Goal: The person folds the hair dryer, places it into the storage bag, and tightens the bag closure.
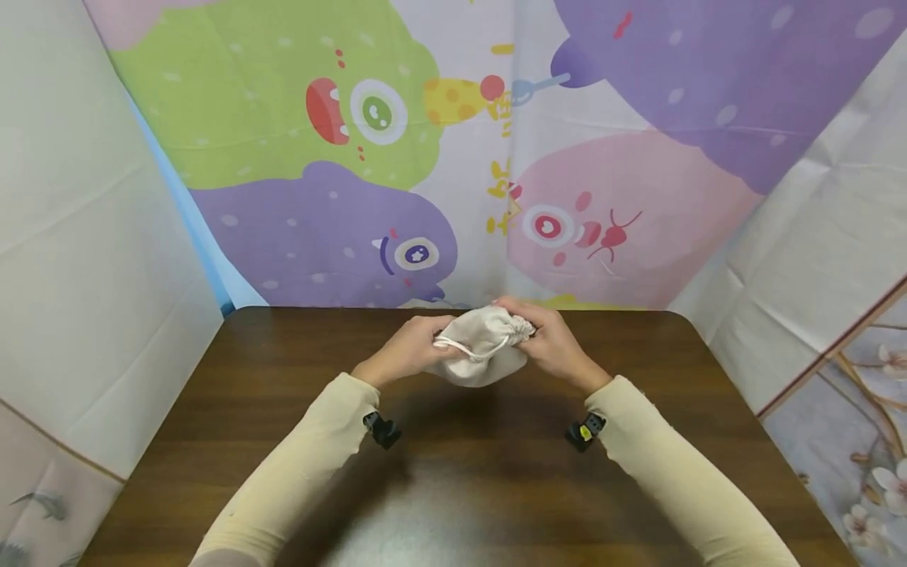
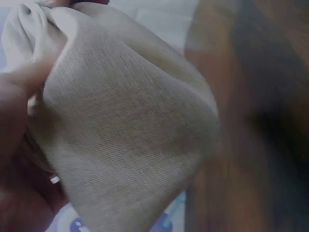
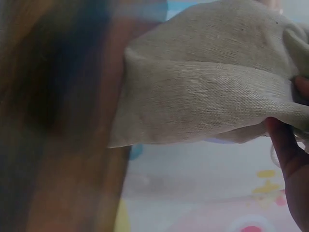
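Note:
A cream cloth drawstring bag (image 1: 482,366) is held up above the far part of the table, between both hands. My left hand (image 1: 414,346) grips the bag's left side near its gathered mouth. On the other side, my right hand (image 1: 553,340) pinches the ruffled top edge. A white cord (image 1: 471,354) loops across the front of the bag. In the left wrist view the cloth (image 2: 130,111) hangs in folds beside the left thumb. The right wrist view shows the bag's lower corner (image 3: 145,106) sagging away from the right fingers. What the bag contains is hidden.
A dark brown wooden table (image 1: 453,488) lies beneath the hands. Behind it hangs a curtain (image 1: 468,236) printed with cartoon monsters. Pale cloth panels (image 1: 85,236) stand on both sides. A small black camera (image 1: 383,431) is strapped to each wrist.

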`<state>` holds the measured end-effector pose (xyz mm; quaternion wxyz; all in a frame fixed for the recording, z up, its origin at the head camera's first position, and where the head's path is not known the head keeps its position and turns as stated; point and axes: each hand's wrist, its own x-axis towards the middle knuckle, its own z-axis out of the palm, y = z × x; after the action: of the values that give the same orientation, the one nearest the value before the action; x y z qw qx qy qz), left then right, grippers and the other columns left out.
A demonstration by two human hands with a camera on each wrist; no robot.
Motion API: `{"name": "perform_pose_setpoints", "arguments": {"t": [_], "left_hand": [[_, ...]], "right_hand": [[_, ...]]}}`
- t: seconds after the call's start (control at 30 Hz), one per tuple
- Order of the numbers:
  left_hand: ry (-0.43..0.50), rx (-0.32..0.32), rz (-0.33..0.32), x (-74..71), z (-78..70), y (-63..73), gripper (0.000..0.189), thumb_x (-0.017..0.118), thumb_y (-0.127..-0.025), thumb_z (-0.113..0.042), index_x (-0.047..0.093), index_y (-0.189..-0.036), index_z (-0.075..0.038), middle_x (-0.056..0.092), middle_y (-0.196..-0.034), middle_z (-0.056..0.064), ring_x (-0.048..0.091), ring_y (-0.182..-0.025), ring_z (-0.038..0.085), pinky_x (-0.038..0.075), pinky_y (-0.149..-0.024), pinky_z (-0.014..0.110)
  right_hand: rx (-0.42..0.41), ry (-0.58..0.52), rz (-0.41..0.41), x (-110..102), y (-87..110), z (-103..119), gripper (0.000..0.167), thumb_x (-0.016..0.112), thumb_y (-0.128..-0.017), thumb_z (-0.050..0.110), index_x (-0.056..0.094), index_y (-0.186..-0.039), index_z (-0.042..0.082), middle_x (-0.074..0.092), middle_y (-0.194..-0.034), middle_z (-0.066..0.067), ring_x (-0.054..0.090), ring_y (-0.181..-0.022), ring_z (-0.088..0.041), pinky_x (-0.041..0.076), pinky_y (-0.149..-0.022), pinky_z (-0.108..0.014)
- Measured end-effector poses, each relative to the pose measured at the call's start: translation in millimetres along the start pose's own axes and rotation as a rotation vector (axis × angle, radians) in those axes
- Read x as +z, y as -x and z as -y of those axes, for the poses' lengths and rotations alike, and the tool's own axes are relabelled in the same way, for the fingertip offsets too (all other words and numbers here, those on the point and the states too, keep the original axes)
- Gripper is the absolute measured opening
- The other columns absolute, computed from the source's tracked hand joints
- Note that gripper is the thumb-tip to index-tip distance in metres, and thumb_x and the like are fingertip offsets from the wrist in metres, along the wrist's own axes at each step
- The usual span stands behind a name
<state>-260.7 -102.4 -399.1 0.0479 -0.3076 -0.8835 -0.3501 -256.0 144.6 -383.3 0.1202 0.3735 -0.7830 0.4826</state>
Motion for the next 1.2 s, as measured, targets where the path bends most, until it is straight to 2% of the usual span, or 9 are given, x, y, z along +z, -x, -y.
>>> {"name": "perform_pose_setpoints", "arguments": {"t": [0.13, 0.2, 0.3, 0.43, 0.67, 0.83, 1.0, 1.1, 1.2], "left_hand": [[0.007, -0.029, 0.12, 6.5, 6.6, 2.9, 0.053, 0.081, -0.076, -0.035, 0.062, -0.119, -0.012, 0.07, -0.101, 0.0, 0.062, -0.089, 0.013, 0.051, -0.08, 0.03], [-0.019, -0.038, 0.152, 7.7, 7.9, 3.7, 0.056, 0.081, -0.076, -0.034, 0.06, -0.124, -0.012, 0.07, -0.105, 0.001, 0.062, -0.092, 0.014, 0.051, -0.083, 0.032], [-0.084, -0.035, 0.129, 8.1, 10.8, 6.3, 0.055, 0.079, -0.077, -0.029, 0.06, -0.125, -0.011, 0.07, -0.106, 0.003, 0.063, -0.092, 0.017, 0.051, -0.083, 0.035], [-0.168, -0.011, 0.081, 11.6, 15.7, 10.3, 0.043, 0.078, -0.079, -0.027, 0.066, -0.117, -0.012, 0.072, -0.098, 0.001, 0.064, -0.085, 0.017, 0.052, -0.078, 0.036], [-0.239, 0.007, 0.092, 17.9, 20.0, 21.3, 0.035, 0.074, -0.084, -0.025, 0.068, -0.117, -0.015, 0.073, -0.1, -0.002, 0.067, -0.086, 0.017, 0.052, -0.077, 0.039], [-0.27, 0.009, 0.069, 23.6, 19.8, 24.1, 0.034, 0.074, -0.084, -0.022, 0.068, -0.116, -0.016, 0.073, -0.102, -0.001, 0.068, -0.088, 0.019, 0.054, -0.076, 0.041], [-0.279, 0.0, 0.043, 32.1, 14.1, 23.7, 0.039, 0.076, -0.081, -0.023, 0.068, -0.118, -0.016, 0.072, -0.109, 0.0, 0.068, -0.095, 0.023, 0.053, -0.081, 0.044], [-0.289, 0.001, 0.031, 40.4, 8.1, 25.3, 0.043, 0.077, -0.079, -0.024, 0.067, -0.12, -0.015, 0.071, -0.117, 0.003, 0.067, -0.103, 0.026, 0.053, -0.087, 0.045], [-0.327, 0.012, -0.006, 51.8, 3.2, 29.5, 0.044, 0.08, -0.076, -0.022, 0.068, -0.117, -0.012, 0.069, -0.119, 0.006, 0.064, -0.11, 0.028, 0.051, -0.093, 0.045]], "right_hand": [[0.009, 0.013, -0.016, 11, 5.6, -4, 0.043, 0.071, -0.079, -0.013, 0.064, -0.12, -0.006, 0.063, -0.126, -0.023, 0.058, -0.122, -0.028, 0.039, -0.105, -0.015], [-0.027, 0.031, -0.014, 16, 7.7, 2, 0.04, 0.071, -0.078, -0.014, 0.064, -0.117, -0.007, 0.063, -0.124, -0.025, 0.058, -0.12, -0.038, 0.039, -0.106, -0.016], [-0.078, 0.049, -0.022, 22, 8.7, 11, 0.038, 0.07, -0.077, -0.017, 0.064, -0.114, -0.011, 0.062, -0.123, -0.03, 0.057, -0.118, -0.046, 0.038, -0.106, -0.015], [-0.112, 0.079, -0.057, 30, 12.5, 10, 0.038, 0.07, -0.074, -0.019, 0.065, -0.111, -0.012, 0.061, -0.12, -0.033, 0.057, -0.116, -0.047, 0.038, -0.105, -0.014], [-0.153, 0.133, -0.099, 51, 26.5, -31, 0.044, 0.073, -0.07, -0.018, 0.067, -0.111, -0.004, 0.064, -0.121, -0.026, 0.061, -0.116, -0.039, 0.038, -0.105, -0.012], [-0.171, 0.111, -0.094, 53, 33.9, -39, 0.048, 0.074, -0.07, -0.018, 0.067, -0.114, 0.001, 0.064, -0.122, -0.025, 0.06, -0.119, -0.033, 0.041, -0.105, -0.016], [-0.082, 0.182, 0.004, 43, 46.5, -35, 0.062, 0.076, -0.07, -0.013, 0.059, -0.126, 0.008, 0.056, -0.133, -0.017, 0.055, -0.122, -0.03, 0.046, -0.103, -0.033], [0.035, 0.194, 0.1, 37, 60.8, -30, 0.076, 0.084, -0.068, 0.0, 0.049, -0.136, 0.01, 0.048, -0.139, -0.014, 0.049, -0.126, -0.031, 0.045, -0.102, -0.047], [0.164, 0.174, 0.171, 35, 75.9, -25, 0.091, 0.089, -0.068, 0.018, 0.04, -0.144, 0.01, 0.042, -0.145, -0.014, 0.045, -0.131, -0.032, 0.042, -0.103, -0.053]]}}
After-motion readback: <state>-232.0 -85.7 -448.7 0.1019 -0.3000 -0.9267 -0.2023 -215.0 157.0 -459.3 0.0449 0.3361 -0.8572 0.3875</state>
